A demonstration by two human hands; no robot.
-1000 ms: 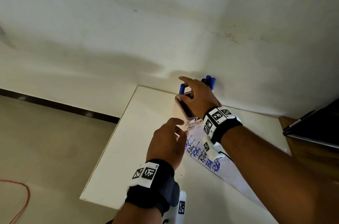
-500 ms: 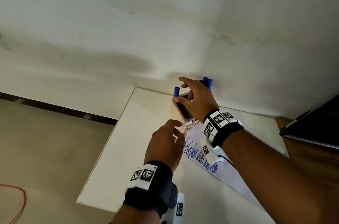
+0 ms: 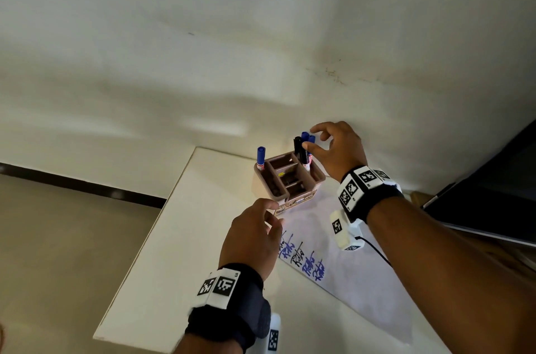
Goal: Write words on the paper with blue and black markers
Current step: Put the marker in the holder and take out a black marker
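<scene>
Brown holder (image 3: 298, 202), upright blue marker (image 3: 260, 158), black marker (image 3: 298, 146)

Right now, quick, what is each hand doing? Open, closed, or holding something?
Left hand: open, fingers loosely curled by the holder, holding nothing.
Right hand: open, fingers spread at the markers, gripping none.
</scene>
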